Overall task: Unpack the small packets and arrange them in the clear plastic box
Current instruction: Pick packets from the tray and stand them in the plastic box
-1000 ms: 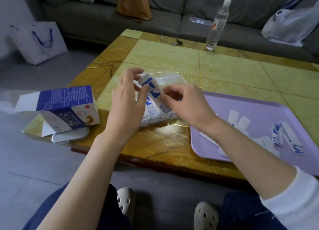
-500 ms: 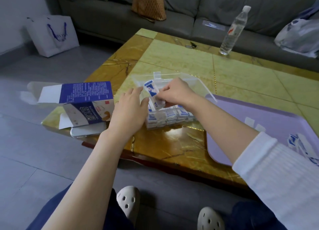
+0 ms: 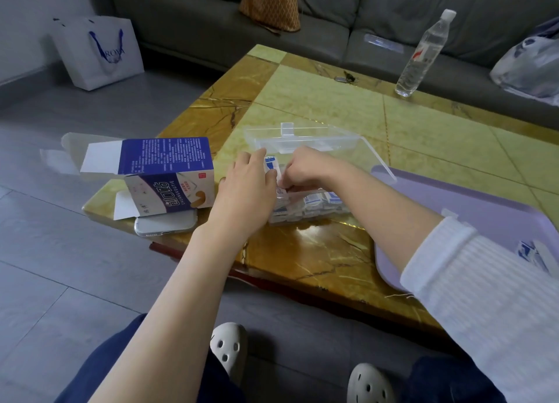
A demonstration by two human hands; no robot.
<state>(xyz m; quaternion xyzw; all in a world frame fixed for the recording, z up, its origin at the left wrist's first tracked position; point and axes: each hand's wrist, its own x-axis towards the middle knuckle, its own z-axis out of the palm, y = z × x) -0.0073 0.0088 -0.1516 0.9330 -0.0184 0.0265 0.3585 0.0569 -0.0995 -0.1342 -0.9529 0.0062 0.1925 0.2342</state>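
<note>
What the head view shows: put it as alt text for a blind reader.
Two bare hands fit a blue-and-white packet into a clear box on a yellow table: the right hand pinches it, the left hand rests against it. An opened carton lies left, a purple tray right.

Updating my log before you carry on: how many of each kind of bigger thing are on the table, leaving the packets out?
Clear plastic box: 1
Cardboard box: 1
Phone: 1
Purple tray: 1
Water bottle: 1
Total: 5
</note>
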